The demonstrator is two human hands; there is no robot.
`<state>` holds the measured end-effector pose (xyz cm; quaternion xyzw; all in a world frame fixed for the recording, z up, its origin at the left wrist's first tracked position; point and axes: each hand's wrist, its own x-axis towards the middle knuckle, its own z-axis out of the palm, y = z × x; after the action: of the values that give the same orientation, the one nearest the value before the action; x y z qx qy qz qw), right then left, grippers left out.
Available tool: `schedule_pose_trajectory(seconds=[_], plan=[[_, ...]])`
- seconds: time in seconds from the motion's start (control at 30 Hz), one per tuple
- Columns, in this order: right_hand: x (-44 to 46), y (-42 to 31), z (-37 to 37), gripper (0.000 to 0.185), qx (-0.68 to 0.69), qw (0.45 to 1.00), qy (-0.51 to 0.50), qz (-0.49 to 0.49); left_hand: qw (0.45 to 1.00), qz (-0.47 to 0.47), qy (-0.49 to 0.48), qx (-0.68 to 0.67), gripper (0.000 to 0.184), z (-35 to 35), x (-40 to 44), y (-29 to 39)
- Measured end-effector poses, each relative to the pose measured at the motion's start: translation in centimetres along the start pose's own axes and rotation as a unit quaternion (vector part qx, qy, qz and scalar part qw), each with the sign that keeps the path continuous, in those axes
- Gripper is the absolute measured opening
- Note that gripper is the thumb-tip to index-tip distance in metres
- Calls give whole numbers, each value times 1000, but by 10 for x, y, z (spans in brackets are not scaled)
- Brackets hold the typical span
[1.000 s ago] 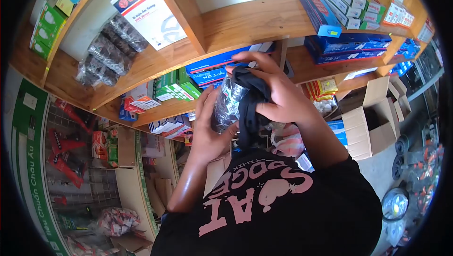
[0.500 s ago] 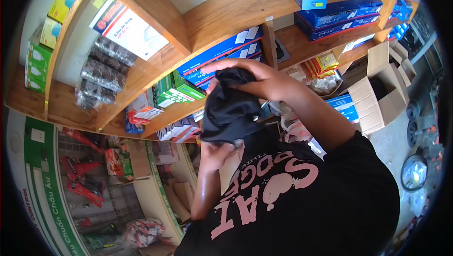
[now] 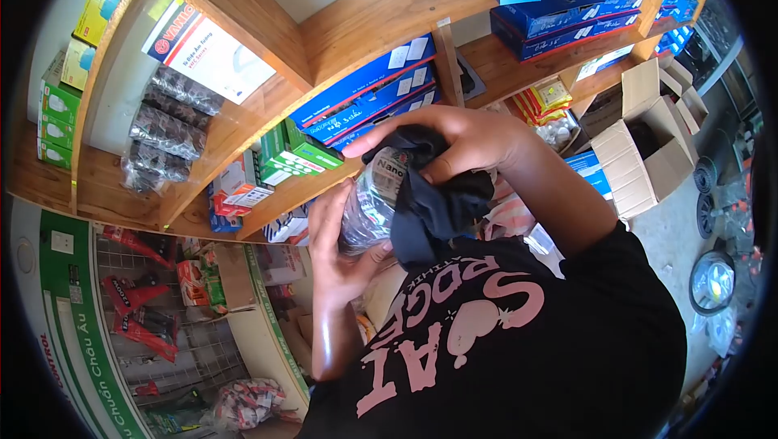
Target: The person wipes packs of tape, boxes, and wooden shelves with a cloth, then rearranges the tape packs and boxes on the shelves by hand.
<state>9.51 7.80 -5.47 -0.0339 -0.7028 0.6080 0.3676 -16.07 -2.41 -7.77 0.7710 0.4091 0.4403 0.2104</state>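
My left hand [image 3: 344,232] is wrapped round a cylindrical pack [image 3: 369,208] in shiny clear plastic, with "Nano" on its label. What is inside the pack cannot be made out. A black cloth [image 3: 442,204] is bunched against the pack's right side and hangs down towards my shirt. My right hand [image 3: 466,143] grips this cloth from above, thumb pressed into it and index finger reaching over the pack's top. Both hands are raised before my chest, close to the shelf edge.
Wooden shelves [image 3: 373,14] hold blue boxes [image 3: 365,103], green boxes [image 3: 296,151] and plastic-wrapped dark rolls [image 3: 170,127]. An open cardboard carton [image 3: 640,168] stands at right. Red packaged tools [image 3: 146,313] hang on a wire grid at lower left.
The cloth, which covered the pack, has shifted right and the labelled pack now shows. My left hand has moved up and left round the pack; my right hand has moved slightly right.
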Motion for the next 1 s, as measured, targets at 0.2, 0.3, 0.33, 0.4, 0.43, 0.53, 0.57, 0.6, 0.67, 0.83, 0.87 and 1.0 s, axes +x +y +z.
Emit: schedule_pose_trajectory(seconds=[0.2,0.3,0.33,0.4,0.43,0.53,0.57,0.6,0.67,0.83,0.87,1.0], plan=[[4,-6,25,45,69,992,103,37,977,79,35,197,88,-13,5,15],[12,-17,45,47,74,979,169,92,971,83,57,216,88,-14,8,16],[10,-31,45,52,-53,983,141,104,970,86,58,221,88,-16,9,16],[8,-31,44,57,-17,994,106,33,981,58,59,176,88,-17,7,19],[8,-29,41,55,-3,995,101,12,988,40,72,133,89,-14,3,15],[8,-19,25,48,116,987,109,17,993,-28,87,-78,98,-3,-10,4],[8,-16,20,45,168,978,118,28,983,-45,87,-153,99,-2,-11,4],[9,-11,18,42,228,962,147,41,968,-62,87,-227,100,-1,-12,4],[13,9,18,52,180,954,236,-50,886,-104,102,-441,91,9,-16,5],[49,1,40,77,-36,939,299,-166,815,-196,95,-537,80,44,-9,6],[59,5,44,85,-190,920,303,-161,848,-190,127,-478,81,55,-4,9],[51,-6,75,106,-378,904,191,-48,800,-255,160,-519,79,51,1,0]])
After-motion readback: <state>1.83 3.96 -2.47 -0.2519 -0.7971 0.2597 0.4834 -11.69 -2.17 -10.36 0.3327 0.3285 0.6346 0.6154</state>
